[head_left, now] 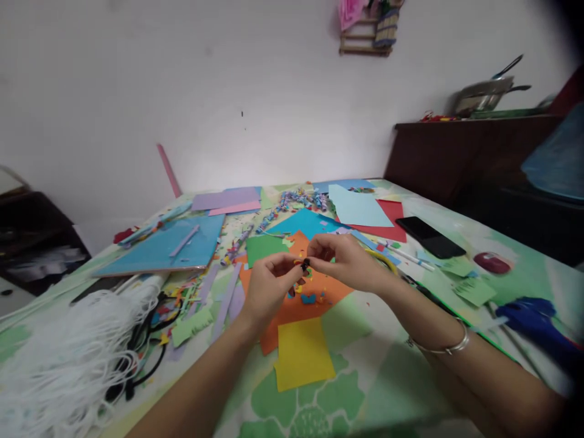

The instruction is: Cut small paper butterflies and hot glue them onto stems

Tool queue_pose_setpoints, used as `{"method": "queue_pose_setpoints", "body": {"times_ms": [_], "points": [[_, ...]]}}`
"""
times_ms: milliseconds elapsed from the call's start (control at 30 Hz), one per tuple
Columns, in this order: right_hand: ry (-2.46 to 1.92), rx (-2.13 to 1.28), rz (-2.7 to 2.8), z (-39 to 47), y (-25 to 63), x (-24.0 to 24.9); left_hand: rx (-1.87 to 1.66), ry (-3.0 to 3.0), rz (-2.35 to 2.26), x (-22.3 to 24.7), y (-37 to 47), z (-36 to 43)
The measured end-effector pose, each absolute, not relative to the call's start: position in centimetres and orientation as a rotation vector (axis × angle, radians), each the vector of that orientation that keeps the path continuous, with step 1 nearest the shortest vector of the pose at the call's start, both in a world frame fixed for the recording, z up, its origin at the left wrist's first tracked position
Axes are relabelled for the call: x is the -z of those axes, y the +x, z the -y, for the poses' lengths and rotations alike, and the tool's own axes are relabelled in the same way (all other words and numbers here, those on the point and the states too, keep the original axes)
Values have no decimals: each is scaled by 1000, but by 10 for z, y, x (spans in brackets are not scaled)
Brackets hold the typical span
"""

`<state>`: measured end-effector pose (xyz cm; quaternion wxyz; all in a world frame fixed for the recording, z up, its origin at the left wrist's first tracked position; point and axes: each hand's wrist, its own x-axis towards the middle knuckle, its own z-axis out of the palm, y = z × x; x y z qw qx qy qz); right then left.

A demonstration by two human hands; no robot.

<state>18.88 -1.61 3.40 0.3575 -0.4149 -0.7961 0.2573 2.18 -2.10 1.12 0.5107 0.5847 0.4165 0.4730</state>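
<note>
My left hand (274,283) and my right hand (340,258) meet over the middle of the table, thumbs and forefingers pinched. Between their fingertips is a small black piece (305,264), too small to name, touched by both hands. Below them lies an orange paper sheet (337,292) with tiny yellow and blue scraps on it. A blue paper scrap (308,299) rests just under the fingers. Nearer to me, a yellow paper square (305,353) overlaps the orange sheet's front edge. A green paper piece (264,248) is beside my left hand.
White cord (68,359) is heaped at the left, near a blue folder (168,243). To the right are a black phone (429,236), a dark red round object (491,262) and dark blue cloth (529,322). Rolled paper pieces (296,198) and coloured sheets lie toward the wall.
</note>
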Motion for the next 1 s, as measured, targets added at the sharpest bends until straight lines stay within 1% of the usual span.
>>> {"method": "queue_pose_setpoints", "body": {"times_ms": [200, 333, 733, 1000], "points": [[-925, -993, 1766, 16, 188, -19, -1152, 1303, -977, -11, 22, 22], [-859, -1106, 1606, 20, 189, -14, -1159, 1226, -938, -7, 23, 21], [-913, -1206, 1437, 27, 186, -13, -1278, 1298, -959, -2, 29, 25], [-849, -1216, 1378, 28, 184, -9, -1389, 1378, -958, 3, 30, 27]]}}
